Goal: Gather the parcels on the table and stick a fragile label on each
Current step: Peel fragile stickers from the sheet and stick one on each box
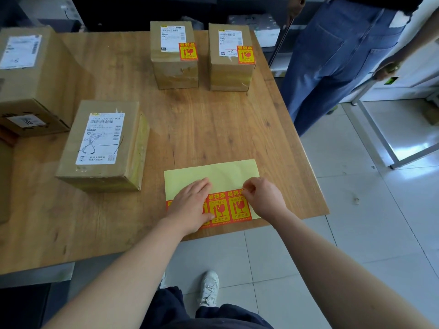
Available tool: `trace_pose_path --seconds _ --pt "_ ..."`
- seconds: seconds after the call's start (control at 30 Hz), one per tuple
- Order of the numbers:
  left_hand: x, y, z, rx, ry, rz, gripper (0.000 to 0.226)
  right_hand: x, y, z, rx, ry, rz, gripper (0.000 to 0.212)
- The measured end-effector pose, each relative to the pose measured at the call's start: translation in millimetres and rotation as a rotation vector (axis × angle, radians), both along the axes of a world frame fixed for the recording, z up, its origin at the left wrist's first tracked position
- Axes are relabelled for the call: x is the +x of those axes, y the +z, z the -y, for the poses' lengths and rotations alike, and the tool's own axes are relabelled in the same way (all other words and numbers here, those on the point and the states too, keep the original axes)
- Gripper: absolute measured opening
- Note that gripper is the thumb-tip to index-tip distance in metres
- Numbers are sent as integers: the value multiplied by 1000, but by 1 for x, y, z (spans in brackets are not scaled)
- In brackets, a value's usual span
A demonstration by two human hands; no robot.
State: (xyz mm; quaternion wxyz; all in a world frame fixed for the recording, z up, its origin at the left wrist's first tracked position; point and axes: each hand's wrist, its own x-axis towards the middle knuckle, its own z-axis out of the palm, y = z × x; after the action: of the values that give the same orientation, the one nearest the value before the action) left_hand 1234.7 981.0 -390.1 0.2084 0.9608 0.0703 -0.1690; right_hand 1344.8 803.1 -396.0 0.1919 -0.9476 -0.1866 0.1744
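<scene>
A yellow backing sheet (218,173) with a row of red fragile labels (219,208) lies near the table's front edge. My left hand (192,205) lies flat on the sheet, fingers apart. My right hand (264,198) pinches the top corner of the rightmost label. Two small parcels (174,67) (230,74) at the back each carry a red fragile label. A mid-sized parcel (104,148) left of the sheet and a large parcel (31,77) at the far left show only white shipping labels.
The wooden table (213,124) ends just right of the sheet. A person in blue jeans (332,58) stands past the table's right corner. White metal frame legs (380,131) stand on the tiled floor at the right.
</scene>
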Motion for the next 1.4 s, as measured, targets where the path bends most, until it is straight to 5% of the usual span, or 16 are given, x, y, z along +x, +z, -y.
trace_pose_path --seconds 0.23,0.67,1.2,1.4 --pt "-1 -3 3 56 -64 -33 66 -2 3 -5 -29 -13 19 20" --pt "-1 -4 5 86 -74 -71 64 -16 23 22 124 94 -22 19" --pt "-3 -1 12 196 -103 -84 62 -18 71 49 300 -66 -56 11" --pt "-7 21 21 132 -29 104 47 -15 92 40 187 26 16 11"
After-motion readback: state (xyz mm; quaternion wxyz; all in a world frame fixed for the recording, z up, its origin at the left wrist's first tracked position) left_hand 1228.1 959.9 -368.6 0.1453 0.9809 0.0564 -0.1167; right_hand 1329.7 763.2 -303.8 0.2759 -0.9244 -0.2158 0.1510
